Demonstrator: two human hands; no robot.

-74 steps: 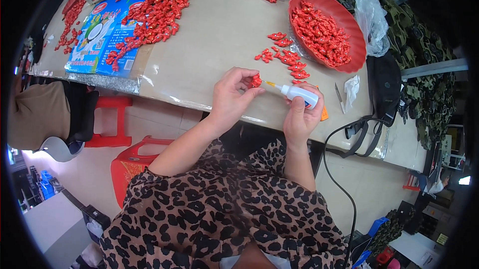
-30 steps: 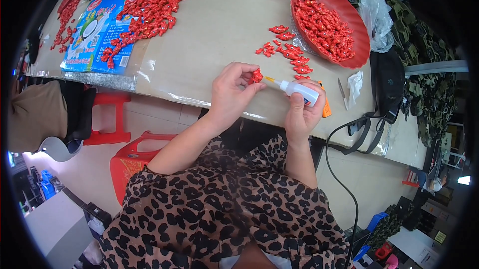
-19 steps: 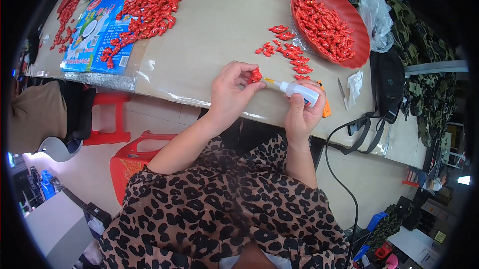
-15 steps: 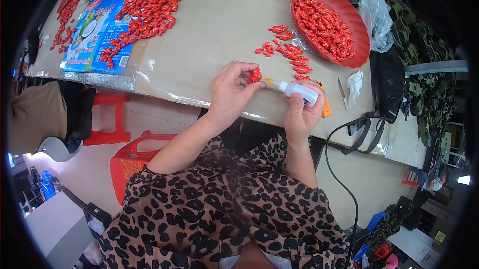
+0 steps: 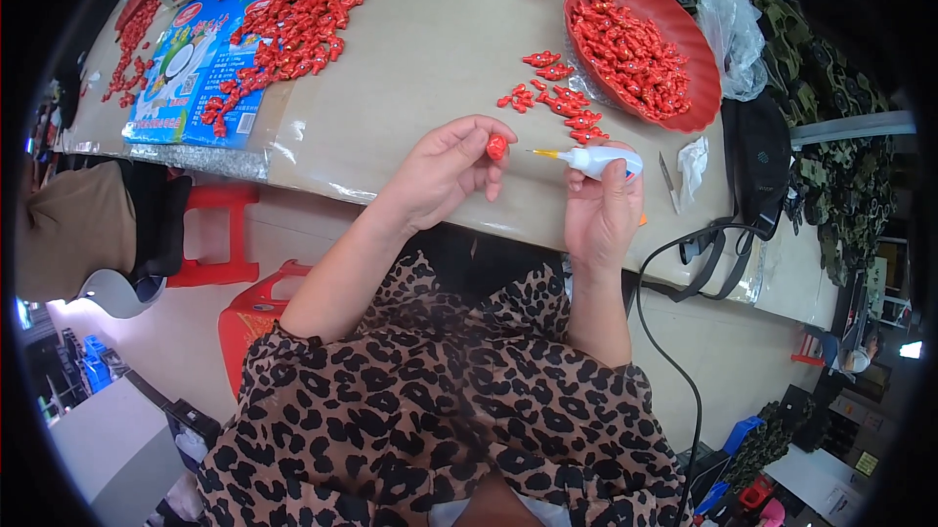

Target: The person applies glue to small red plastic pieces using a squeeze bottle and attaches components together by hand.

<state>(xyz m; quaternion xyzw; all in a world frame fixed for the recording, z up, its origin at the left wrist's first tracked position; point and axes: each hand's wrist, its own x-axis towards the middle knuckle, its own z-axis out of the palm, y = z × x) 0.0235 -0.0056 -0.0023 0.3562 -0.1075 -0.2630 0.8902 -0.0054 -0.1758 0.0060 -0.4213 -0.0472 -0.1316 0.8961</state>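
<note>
We hold a small red plastic piece [image 5: 496, 146] pinched between the thumb and fingertips of our left hand [image 5: 445, 170], lifted just above the near edge of the table; our right hand [image 5: 601, 214] is wrapped around a small white squeeze bottle with a thin yellow nozzle [image 5: 596, 160]; the bottle's long axis lies nearly level, running left to right, with the nozzle tip aimed left at the red piece and stopping just short of it; the two hands stand apart, the piece to the left of the nozzle, and the left hand has it outright. Beyond the hands, a loose scatter of like red pieces [image 5: 552, 102] lies on the pale tan tabletop [image 5: 430, 48]; to the far right sits a round red plastic tray [image 5: 703, 87] heaped with more; to the far left another heap spreads over a flat blue printed bag [image 5: 186, 78]. A black cable [image 5: 674, 351] hangs off the table's right end; a red plastic stool [image 5: 249, 317] stands on the floor below.
</note>
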